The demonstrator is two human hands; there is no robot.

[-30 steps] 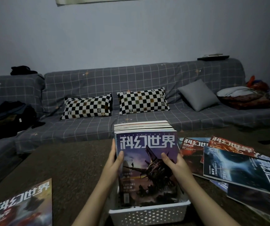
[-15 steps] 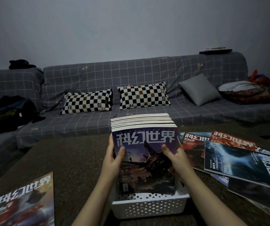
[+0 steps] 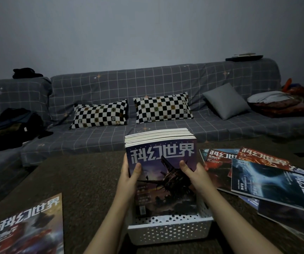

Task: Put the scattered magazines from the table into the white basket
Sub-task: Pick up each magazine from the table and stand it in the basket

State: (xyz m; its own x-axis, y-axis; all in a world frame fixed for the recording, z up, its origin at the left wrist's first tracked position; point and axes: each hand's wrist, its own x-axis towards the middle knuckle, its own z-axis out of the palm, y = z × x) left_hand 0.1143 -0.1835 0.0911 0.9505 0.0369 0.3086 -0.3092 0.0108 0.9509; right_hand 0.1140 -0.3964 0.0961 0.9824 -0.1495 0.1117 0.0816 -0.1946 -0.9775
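Note:
A stack of magazines stands upright in the white perforated basket near the table's front edge; the front cover is purple with a spaceship. My left hand grips the stack's left edge, thumb on the cover. My right hand grips its right edge the same way. Several magazines lie overlapping on the table to the right. One red-toned magazine lies flat at the front left.
The dark table carries everything. Behind it runs a grey checked sofa with two checkered pillows, a grey cushion, dark clothes at the left and folded bedding at the right.
The stack sits a little lower in the basket than one second ago. Both hands stay on its sides. The view has shifted slightly.

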